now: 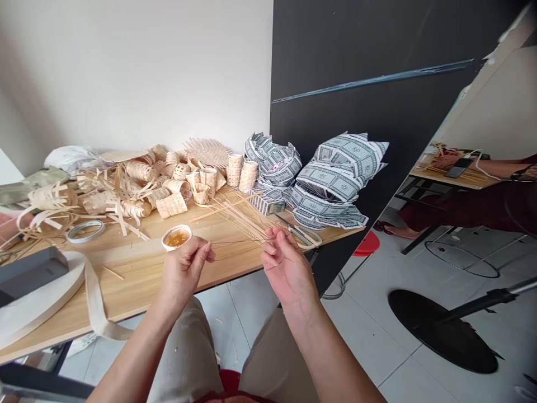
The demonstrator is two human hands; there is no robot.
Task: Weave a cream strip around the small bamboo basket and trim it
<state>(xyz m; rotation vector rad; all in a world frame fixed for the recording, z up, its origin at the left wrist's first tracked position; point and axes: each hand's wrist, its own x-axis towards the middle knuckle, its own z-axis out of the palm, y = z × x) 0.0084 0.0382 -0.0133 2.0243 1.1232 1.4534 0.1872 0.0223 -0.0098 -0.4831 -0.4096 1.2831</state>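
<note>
1. Two legs (180,358), grey-beige trousers, btm of view, short of the table edge
2. One L hand (191,257), fist-like, thumb pressed to forefinger, pinching one end of a thin strand (239,242)
3. One R hand (289,268), palm turned up, fingers half-curled, thumb & fingertips pinching the same strand further along
4. Strand itself: v. fine, in the air betw. the hands, above near part of wooden table (134,274)
5. Cream flat band (94,296), looped, near L end of table, part drooping past the edge; dark-grey boxy item (37,271) beside it
6. Small white tub (165,240), amber contents, just beyond L hand; contact w/ hand: can't tell
7. 1 pr scissors (300,230), pale handles, just beyond R hand
8. Loose narrow strips (239,218), mid-table, lying roughly parallel, a few crossing
9. 1 tape roll (69,235), flat, L side
10. Several woven cups (248,176), upright, towards the back
11. Patterned card constructions (335,182), grey-white, R rear, by dark panel (319,50) w/ blue streak
12. Heap of woven baskets (140,170) & curled offcuts, L rear, against white wall (168,67)
13. Other person's arm (499,168), far R, at a separate table, phone (459,167) near the hand
</note>
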